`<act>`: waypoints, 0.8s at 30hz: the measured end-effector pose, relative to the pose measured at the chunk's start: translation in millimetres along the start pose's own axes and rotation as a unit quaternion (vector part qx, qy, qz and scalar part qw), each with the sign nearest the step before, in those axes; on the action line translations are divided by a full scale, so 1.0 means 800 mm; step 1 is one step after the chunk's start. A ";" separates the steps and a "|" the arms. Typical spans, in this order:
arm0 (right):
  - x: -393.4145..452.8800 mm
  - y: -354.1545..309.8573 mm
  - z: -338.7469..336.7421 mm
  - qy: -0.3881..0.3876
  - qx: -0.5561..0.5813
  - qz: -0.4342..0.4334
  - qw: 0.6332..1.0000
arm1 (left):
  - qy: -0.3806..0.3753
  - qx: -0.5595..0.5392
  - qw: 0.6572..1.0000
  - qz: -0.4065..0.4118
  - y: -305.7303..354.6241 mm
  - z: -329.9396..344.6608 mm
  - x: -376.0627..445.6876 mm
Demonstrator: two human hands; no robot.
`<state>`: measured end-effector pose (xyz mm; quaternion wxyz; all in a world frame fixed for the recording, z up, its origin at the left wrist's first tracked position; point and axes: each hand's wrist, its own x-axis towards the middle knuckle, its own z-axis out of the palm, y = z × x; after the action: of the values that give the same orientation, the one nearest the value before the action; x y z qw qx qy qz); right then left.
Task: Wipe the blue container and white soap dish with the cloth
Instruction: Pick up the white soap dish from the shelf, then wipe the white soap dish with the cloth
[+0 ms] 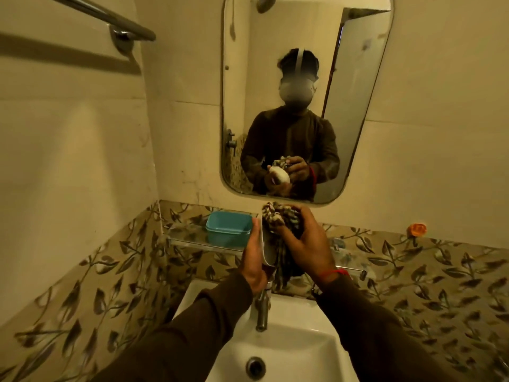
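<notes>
My left hand (254, 260) holds the white soap dish (267, 250) tilted on edge above the sink. My right hand (308, 241) grips a checked brown-and-white cloth (278, 216), bunched up and pressed into the dish's inner side, with a tail of cloth hanging below. The blue container (228, 226) stands upright on the glass shelf (192, 238), just left of my left hand and apart from it. In the mirror (305, 100) the dish's white underside shows in my hands.
A white sink (303, 348) with a chrome tap (262, 310) lies directly under my hands. A metal towel bar (118, 23) is mounted high on the left wall. A small orange object (417, 229) sits on the tile ledge at right.
</notes>
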<state>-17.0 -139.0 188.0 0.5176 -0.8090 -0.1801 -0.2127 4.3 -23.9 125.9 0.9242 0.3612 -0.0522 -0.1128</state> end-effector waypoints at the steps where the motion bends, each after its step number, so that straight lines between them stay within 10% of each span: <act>1: 0.001 -0.003 0.002 -0.001 -0.063 -0.027 0.998 | -0.005 -0.002 1.000 -0.002 -0.001 0.004 0.000; 7: 0.004 -0.027 0.005 0.082 -0.339 -0.130 0.928 | 0.002 0.025 0.999 0.023 -0.002 0.023 0.004; 19: 0.018 -0.048 -0.031 -0.153 -0.243 -0.170 0.943 | -0.053 -0.054 0.997 -0.019 0.026 0.026 0.001; 24: 0.029 -0.041 -0.036 -0.127 -0.300 -0.166 0.931 | -0.052 -0.016 0.998 -0.012 0.035 0.037 0.004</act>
<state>-18.6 -150.7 236.6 0.1810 -0.9053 -0.3036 -0.2354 6.5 -24.3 166.6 0.9244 0.3405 -0.0942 -0.1437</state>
